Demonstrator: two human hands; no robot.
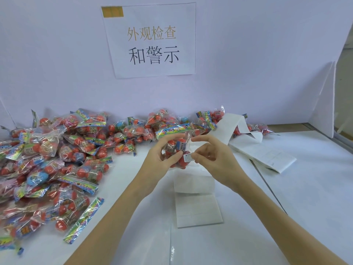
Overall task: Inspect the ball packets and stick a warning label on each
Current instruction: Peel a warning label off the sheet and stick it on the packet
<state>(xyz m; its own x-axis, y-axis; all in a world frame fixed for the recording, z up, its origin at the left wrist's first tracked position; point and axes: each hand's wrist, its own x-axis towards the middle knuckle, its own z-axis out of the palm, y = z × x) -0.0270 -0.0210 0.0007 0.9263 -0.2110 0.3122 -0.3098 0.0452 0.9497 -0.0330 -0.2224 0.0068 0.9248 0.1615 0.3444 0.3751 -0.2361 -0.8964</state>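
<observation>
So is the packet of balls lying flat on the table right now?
No, the left hand holds the packet up above the table while the right hand presses a warning label onto it.

Two bare forearms enter from the near edge, no sleeves visible up to the frame border. Left hand [162, 153] and right hand [212, 155] both bare: no gloves, rings, watch or wristbands. Slim fingers, nails short and unpainted as far as can be seen.
</observation>
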